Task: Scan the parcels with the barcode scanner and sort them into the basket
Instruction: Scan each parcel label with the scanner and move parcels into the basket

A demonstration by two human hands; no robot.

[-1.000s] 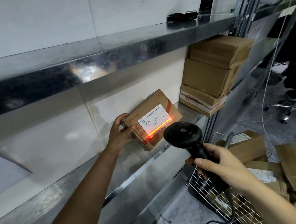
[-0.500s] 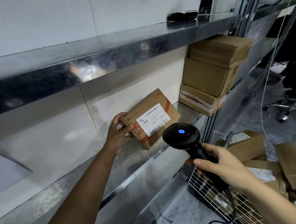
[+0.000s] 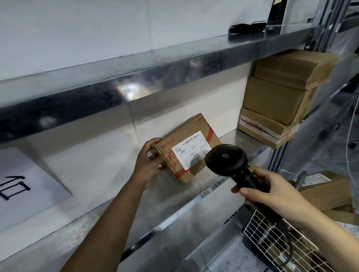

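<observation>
The long shiny metal shelf (image 3: 172,197) runs under both hands. A stack of plain brown cardboard boxes (image 3: 277,100) sits on it, up and beyond the right hand (image 3: 270,191). The white wire basket (image 3: 271,235) is just below that hand, with brown parcels inside. The brown cardboard parcel with a white label (image 3: 197,132) leans tilted on the shelf. The left hand (image 3: 148,161) holds its left end, fingers curled over the top corner. The right hand's fingers wrap tight round the handle of the black barcode scanner (image 3: 228,160). Its round head covers the label's lower corner.
</observation>
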